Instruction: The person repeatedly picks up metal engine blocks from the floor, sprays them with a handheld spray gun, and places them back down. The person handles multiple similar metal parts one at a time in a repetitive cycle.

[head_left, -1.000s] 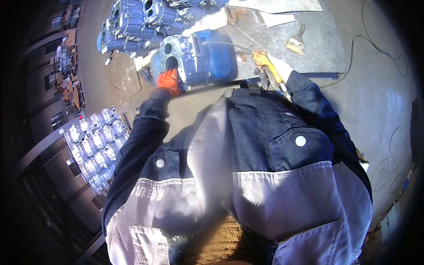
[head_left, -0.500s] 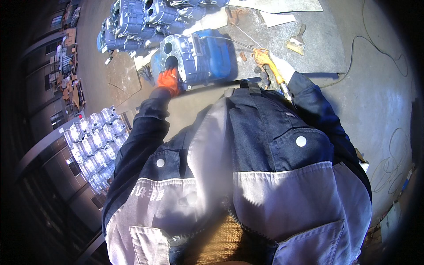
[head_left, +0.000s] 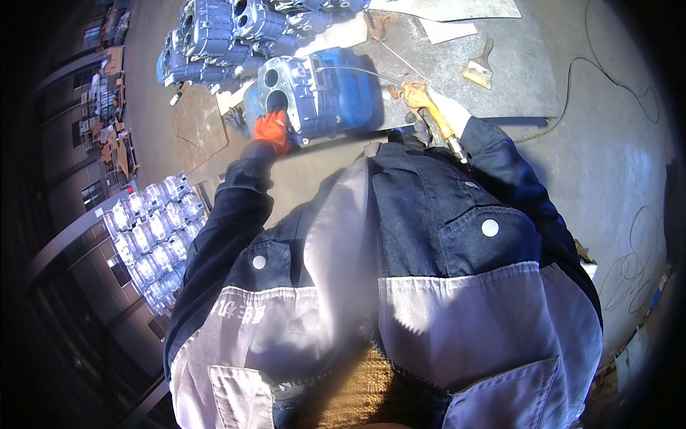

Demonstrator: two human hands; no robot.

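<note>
A grey metal housing [head_left: 306,93] with round bores in its left face leans against a blue block [head_left: 350,89] at the bench's near edge. My left hand [head_left: 270,134], in an orange-red glove, grips the housing at its lower bore; the fingertips are partly hidden there. My right hand [head_left: 451,114], in a white glove, is closed around a yellow-orange air blow gun [head_left: 429,107]. From the gun a long thin nozzle tube reaches left, its tip at the upper right of the housing.
Several similar housings [head_left: 211,32] crowd the far left of the grey bench [head_left: 522,79]. A paintbrush [head_left: 479,66] and white sheets [head_left: 449,31] lie farther right. Lower left stands a rack of shiny metal parts [head_left: 157,232]. A cable [head_left: 568,93] trails along the right side.
My right hand and the blow gun have shifted slightly left, bringing the nozzle tube farther over the housing. My left hand stays at the lower bore.
</note>
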